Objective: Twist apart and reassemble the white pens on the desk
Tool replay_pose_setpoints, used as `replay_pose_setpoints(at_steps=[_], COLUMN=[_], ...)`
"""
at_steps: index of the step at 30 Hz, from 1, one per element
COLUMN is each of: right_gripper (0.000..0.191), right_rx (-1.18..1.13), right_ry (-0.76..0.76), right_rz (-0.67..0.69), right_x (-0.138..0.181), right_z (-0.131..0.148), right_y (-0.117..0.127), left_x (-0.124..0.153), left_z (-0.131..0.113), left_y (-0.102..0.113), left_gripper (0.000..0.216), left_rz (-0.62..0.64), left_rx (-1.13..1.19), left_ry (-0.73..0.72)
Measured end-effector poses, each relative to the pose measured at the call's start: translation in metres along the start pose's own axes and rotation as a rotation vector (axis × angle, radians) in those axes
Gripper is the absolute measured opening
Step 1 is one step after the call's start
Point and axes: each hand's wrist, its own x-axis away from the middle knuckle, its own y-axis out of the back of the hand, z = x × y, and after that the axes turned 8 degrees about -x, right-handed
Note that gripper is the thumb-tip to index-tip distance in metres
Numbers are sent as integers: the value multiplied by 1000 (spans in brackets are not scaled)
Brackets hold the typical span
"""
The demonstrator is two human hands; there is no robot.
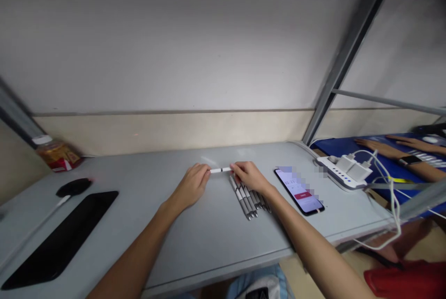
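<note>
Both my hands meet at the middle of a grey table (209, 238). My left hand (191, 186) and my right hand (248, 176) each pinch one end of a white pen (220, 169), which is held level just above the tabletop. Right under my right hand lie several white and silver pens (248, 199) side by side in a row, pointing towards me.
A lit phone (299, 190) lies right of the pens. A white power strip (343, 172) with chargers and cables sits at the table's right end. At the left are a black pad (59, 238), a black mouse (74, 187) and a jar (58, 154). Another person's arms (400, 150) rest on a blue table.
</note>
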Motion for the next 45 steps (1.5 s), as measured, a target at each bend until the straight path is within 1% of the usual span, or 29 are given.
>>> replay_pose_setpoints(at_steps=[2,5,8,11,13,15,16,18,21,22,23,25,27,28,30,32,34,37,40,41,42,44,45], right_gripper=[29,26,39,28,31,24,24,30,27,30,30,24,37,38,30,31,25,36,27,29,31,24,26], right_rx=[-26,-35,-10,-38,-40,-17,-5,-1,-26,-30,-27,0,20,18,1,-10,12,53,40,35,37,61,82], right_ry=[46,70,28,55,80,63,45,22,62,81,92,81,52,49,71,94,79,38,83,108,125,124,109], right_rz=[-24,1,31,-4,-9,17,31,35,-2,-9,-10,9,19,14,-4,1,24,37,0,-6,-5,17,30], right_x=[0,1,1,1,1,1,1,1,2,2,2,2,1,1,1,1,2,2,2,3,3,3,3], right_z=[0,1,2,2,2,2,2,2,4,4,4,5,5,5,5,6,5,5,6,7,7,7,7], right_y=[1,1,1,1,2,1,1,1,1,1,1,1,2,2,2,2,2,1,1,2,2,3,3], left_x=[0,1,1,1,1,1,1,1,1,1,1,1,2,2,2,2,2,3,3,3,3,3,3], left_z=[-1,-1,-1,-1,-1,-1,-1,-1,-2,-2,-2,-3,-4,-5,-6,-6,-7,-7,-6,-5,-5,-5,-5], left_y=[0,-1,-2,-3,-4,-5,-5,-6,-6,-6,-6,-5,-5,-5,-5,-5,-5,-6,-7,-7,-7,-7,-7], left_gripper=[29,29,28,26,26,25,25,25,25,25,25,25,26,26,26,27,27,28,28,28,28,28,28], left_rz=[-1,-7,-12,-21,-20,-21,-25,-38,-40,-37,-31,-16,0,6,7,8,19,31,34,33,30,25,21], left_rx=[1,8,14,6,-6,-12,-10,2,20,24,28,41,55,61,69,73,71,66,57,54,52,46,37], left_ry=[12,22,8,13,21,16,11,5,17,22,27,28,19,15,17,30,28,8,11,13,12,-3,-14])
